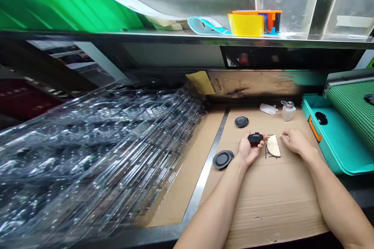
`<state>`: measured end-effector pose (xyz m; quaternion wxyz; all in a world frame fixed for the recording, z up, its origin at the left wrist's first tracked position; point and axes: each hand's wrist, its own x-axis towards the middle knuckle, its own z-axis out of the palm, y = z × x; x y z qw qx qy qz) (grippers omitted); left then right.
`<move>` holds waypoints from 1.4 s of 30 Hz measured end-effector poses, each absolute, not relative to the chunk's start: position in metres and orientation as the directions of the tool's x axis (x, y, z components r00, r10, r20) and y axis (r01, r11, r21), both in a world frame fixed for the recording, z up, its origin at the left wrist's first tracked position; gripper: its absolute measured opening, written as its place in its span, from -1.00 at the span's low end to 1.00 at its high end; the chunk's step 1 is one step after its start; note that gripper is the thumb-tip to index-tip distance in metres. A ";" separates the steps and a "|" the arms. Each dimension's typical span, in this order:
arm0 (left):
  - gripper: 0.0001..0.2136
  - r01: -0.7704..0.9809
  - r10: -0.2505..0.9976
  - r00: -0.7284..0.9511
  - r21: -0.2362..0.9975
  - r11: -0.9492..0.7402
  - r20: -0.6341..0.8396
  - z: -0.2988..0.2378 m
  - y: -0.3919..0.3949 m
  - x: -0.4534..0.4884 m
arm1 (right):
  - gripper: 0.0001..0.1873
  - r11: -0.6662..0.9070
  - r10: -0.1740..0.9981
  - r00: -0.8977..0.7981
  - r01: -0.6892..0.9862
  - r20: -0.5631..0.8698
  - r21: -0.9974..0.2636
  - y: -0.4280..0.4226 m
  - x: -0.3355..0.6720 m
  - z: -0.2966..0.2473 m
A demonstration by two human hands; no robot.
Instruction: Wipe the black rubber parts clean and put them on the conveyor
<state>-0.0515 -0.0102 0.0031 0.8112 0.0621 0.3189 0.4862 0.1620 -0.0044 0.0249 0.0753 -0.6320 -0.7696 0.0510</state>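
Observation:
My left hand (pixel 250 149) is closed around a small black oval part (pixel 255 138), held just above the cardboard sheet (pixel 263 198). My right hand (pixel 295 142) rests on the cardboard to the right, fingers pinched on a thin pale stick-like item (pixel 284 136) that is too small to name. A beige half-round pad (pixel 274 146) lies between the two hands. Two black round discs lie nearby, one (pixel 241 121) behind my left hand and one (pixel 222 159) to its left.
A tall stack of clear plastic trays (pixel 96 151) fills the left side. A small clear bottle (pixel 288 111) and a crumpled white wipe (pixel 269 109) sit at the back. A teal tray with a green mat (pixel 347 124) and black parts stands on the right. Coloured bins (pixel 254 22) are on the shelf.

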 end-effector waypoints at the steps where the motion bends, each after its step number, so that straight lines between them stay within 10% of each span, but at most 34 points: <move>1: -0.54 -0.770 0.825 0.331 0.375 0.517 -0.457 0.004 -0.010 -0.054 | -0.70 0.196 0.979 -0.183 0.970 0.095 -0.146 -0.006 0.159 0.024; 4: -0.53 -0.797 0.833 0.329 0.342 0.497 -0.444 0.004 -0.010 -0.056 | -0.64 0.206 0.957 -0.170 0.968 0.234 -0.142 -0.014 0.145 0.024; 11: -0.50 -0.801 0.879 0.252 0.422 0.424 -0.404 -0.001 -0.008 -0.058 | -0.54 0.229 0.973 -0.224 0.963 0.050 -0.144 -0.039 0.109 0.016; 20: -0.72 -0.826 0.950 0.214 0.477 0.300 -0.228 -0.008 -0.013 -0.037 | -0.56 0.302 0.917 -0.127 0.839 0.378 -0.452 -0.026 0.108 0.001; 27: -0.59 -0.784 0.906 0.320 0.460 0.417 -0.276 -0.010 -0.015 -0.035 | -0.63 0.476 0.853 -0.345 0.821 0.391 -0.315 -0.042 0.081 -0.007; 42: -0.67 -0.714 0.911 0.282 0.568 0.409 -0.301 -0.009 -0.014 -0.044 | -0.70 0.250 0.939 -0.140 0.906 0.316 -0.341 -0.010 0.124 -0.003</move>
